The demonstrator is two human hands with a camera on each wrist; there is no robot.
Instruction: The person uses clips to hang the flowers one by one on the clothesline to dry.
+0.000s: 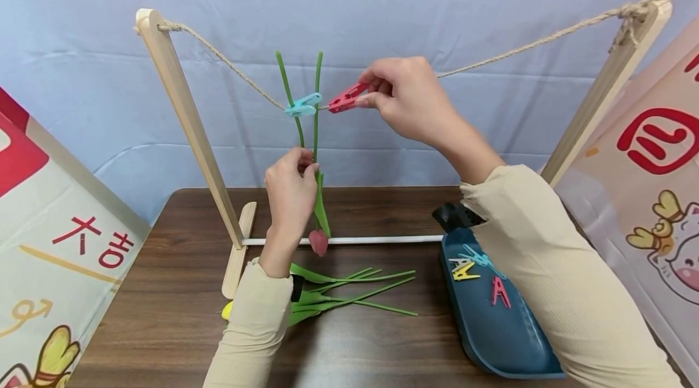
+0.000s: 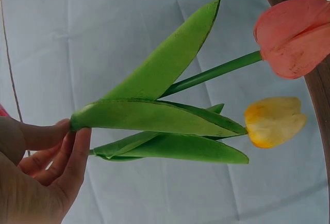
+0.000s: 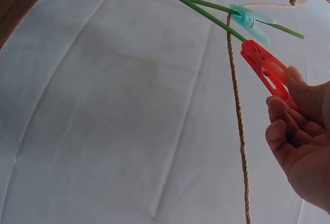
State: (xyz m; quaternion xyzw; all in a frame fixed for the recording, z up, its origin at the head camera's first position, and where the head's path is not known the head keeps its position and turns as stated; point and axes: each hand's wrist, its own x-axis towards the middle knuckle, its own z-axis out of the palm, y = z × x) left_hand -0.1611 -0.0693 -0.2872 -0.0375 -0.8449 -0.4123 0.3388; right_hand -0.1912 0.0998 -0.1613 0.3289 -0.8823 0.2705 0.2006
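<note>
Pale blue cloth [image 1: 382,23] hangs behind a brown table [image 1: 382,345]. Leftmost, a post [image 1: 185,115] carries a rope [image 1: 229,66]. Next, the left hand [image 1: 291,190] pinches 1 red tulip [image 1: 318,242], head down, above loose stems [image 1: 310,299] on the table. Just beside it, a blue clip [image 1: 303,105] bites rope and 1 yellow tulip [image 2: 276,122]. Further right, the right hand [image 1: 412,96] grips a red clip [image 1: 345,98], its tip at the red tulip's stem; whether clamped, I can't tell. Rightmost, a tray [image 1: 508,339] holds more clips [image 1: 464,269].

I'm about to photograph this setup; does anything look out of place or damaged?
Nothing looks spilled or clearly damaged. The red tulip and yellow tulip stand out: both point head down, upside down for flowers. The rope also sags between the wooden posts rather than running taut.
</note>
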